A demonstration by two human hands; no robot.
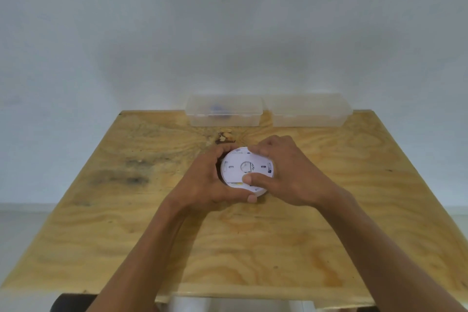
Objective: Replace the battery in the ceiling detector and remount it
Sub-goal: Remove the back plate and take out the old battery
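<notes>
Detector gripped by both hands over bench.
Left hand (202, 182) and right hand (283, 170) curl around the white detector (243, 167), covering its rim; printed markings illegible.

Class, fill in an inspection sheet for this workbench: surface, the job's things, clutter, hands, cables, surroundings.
Surface: plywood table, dark stains on its left part.
Job's things: round white detector, flat side with slots facing up, held at the table's middle.
Clutter: two clear lidded boxes at the far edge; left box holds something blue, right box contents cannot be told.
Hands: left hand grips the detector's rim; right hand grips it from the right, thumb on top.
Cables: nothing seen.
Surroundings: plain pale wall.
</notes>
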